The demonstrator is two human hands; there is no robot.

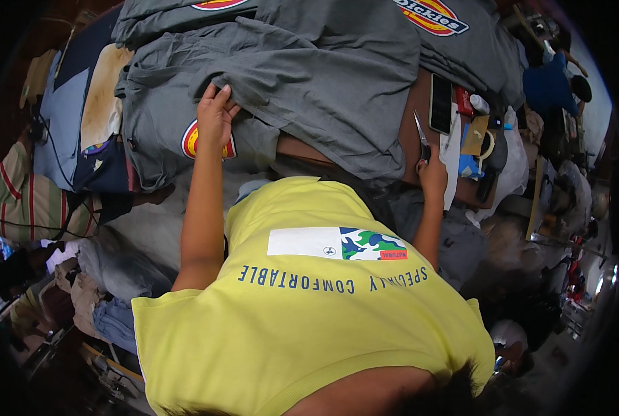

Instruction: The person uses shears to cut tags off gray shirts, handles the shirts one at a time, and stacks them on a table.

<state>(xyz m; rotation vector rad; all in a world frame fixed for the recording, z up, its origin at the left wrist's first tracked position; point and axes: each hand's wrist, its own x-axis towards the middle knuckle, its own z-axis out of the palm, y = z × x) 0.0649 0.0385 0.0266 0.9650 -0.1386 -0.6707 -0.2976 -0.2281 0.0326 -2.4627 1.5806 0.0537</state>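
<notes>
Grey cloth garments (309,76) lie spread and rumpled across the table in front of me. My left hand (217,114) pinches a fold of a grey garment between thumb and fingers, just above a red and yellow printed patch (225,143). Over at the table's right side, my right hand (432,170) is closed round the handles of a pair of scissors (420,129). Their blades point away from me. Part of the handles is hidden by my fingers.
Right of the scissors lie a phone (440,104), white paper (450,156), a red box (464,101), a white bottle (480,105) and a tape roll (487,145). A person in a striped shirt (39,197) is at the left, another in blue (548,90) at the far right.
</notes>
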